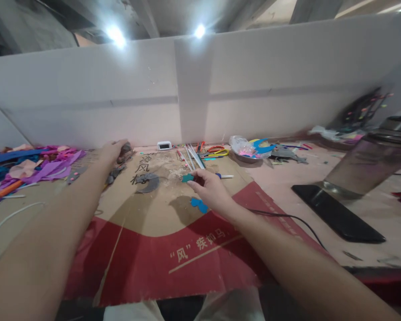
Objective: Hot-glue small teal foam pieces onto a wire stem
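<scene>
My right hand (209,187) pinches a small green cut-out with a wavy edge (187,178) between thumb and fingers, above the cardboard. Just below it lies a blue cut-out with a lobed edge (199,205). My left hand (114,149) reaches to the back left, beside a dark brownish object (125,154) whose kind I cannot make out. Its fingers are mostly hidden, so I cannot tell whether it grips anything. Between the hands, a grey crescent-shaped cut-out (150,183) rests on the printed cardboard sheet (160,214).
Colourful fabric scraps (50,165) pile at the left. Scissors with yellow handles (220,153), several pens or sticks (190,157) and a small white digital display (164,146) stand along the back. A bowl (249,156), a black phone (337,214) and a clear bottle (364,160) occupy the right.
</scene>
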A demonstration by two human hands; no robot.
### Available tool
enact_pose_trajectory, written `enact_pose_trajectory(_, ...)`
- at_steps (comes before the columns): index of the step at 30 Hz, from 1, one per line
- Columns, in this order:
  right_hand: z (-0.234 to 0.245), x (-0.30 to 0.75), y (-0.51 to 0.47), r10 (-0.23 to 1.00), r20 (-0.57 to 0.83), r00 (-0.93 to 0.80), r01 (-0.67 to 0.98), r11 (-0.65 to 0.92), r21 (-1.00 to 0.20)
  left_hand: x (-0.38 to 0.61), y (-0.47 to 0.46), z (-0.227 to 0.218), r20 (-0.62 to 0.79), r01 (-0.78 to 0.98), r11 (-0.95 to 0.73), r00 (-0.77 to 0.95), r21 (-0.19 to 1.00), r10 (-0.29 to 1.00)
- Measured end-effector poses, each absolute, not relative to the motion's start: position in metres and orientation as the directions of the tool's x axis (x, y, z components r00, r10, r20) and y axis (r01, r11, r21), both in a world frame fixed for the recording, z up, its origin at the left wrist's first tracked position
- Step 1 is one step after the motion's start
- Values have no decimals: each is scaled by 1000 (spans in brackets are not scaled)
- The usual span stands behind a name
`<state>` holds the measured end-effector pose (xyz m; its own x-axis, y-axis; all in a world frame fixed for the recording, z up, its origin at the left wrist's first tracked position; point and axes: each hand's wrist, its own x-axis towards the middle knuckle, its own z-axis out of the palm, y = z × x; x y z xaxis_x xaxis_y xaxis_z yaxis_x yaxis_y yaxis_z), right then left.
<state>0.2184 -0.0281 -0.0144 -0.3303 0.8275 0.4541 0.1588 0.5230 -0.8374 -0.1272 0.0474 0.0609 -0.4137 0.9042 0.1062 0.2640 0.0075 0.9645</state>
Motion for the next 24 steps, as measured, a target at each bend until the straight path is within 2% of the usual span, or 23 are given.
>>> enact_pose_trajectory(2,-18,217,-28,830,428,-358,142,501,-854,-112,34,65,100,213,-12,-403,977,910)
enact_pose_trajectory(4,-22,216,-30,816,377,-439,141,477,-868,-96,15,66,47,46,-33,-347,998,937)
enact_pose_trajectory(8,-26,209,-42,672,292,-680,166,530,-831,-68,-27,61,-28,-171,-5,-193,985,981)
enact_pose_trajectory(12,-27,198,-56,520,272,-810,172,653,-738,-47,-57,48,-57,-235,32,-102,971,993)
enact_pose_trajectory(16,-25,190,-64,483,344,-805,206,772,-602,-34,-73,37,-34,-263,32,-3,964,999)
enact_pose_trajectory(19,-19,187,-63,555,417,-720,234,759,-607,-31,-81,32,5,-291,14,65,957,998)
enact_pose_trajectory(22,-13,176,-57,703,477,-527,270,671,-691,-31,-85,25,36,-325,5,122,946,992)
enact_pose_trajectory(24,-12,165,-52,761,455,-463,236,601,-764,-32,-86,20,63,-328,-16,132,945,989)
